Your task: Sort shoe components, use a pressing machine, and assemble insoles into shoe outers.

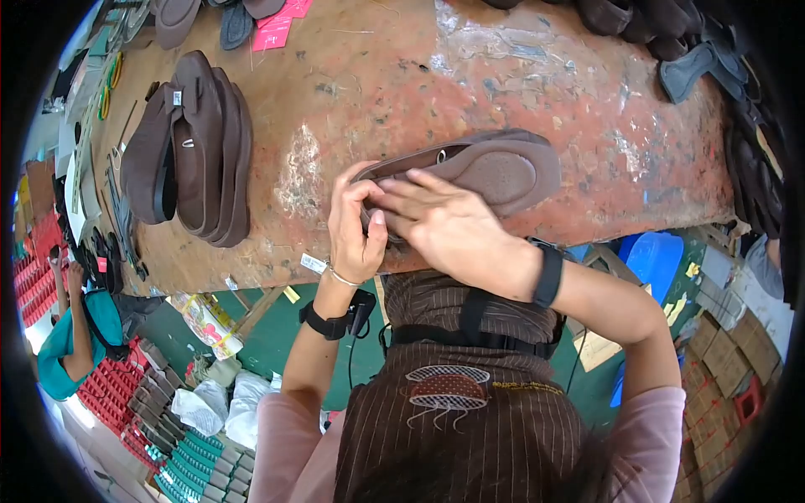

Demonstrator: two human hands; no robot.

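Observation:
A brown sandal sole [495, 168] lies on its side on the worn red-brown workbench [537, 92], near the bench's front edge. My left hand [354, 226] grips its near end, thumb and fingers curled around the edge. My right hand [444, 225] lies flat over the same end, fingers spread and pressing on the sole's surface. Both wrists carry black bands.
A stack of brown soles [197, 147] rests on the bench at the left. Dark soles [671, 33] crowd the back right. Pink paper [277, 25] lies at the back. A person in a teal top [71, 339] sits at lower left beside red racks. Cardboard and blue bins stand at right.

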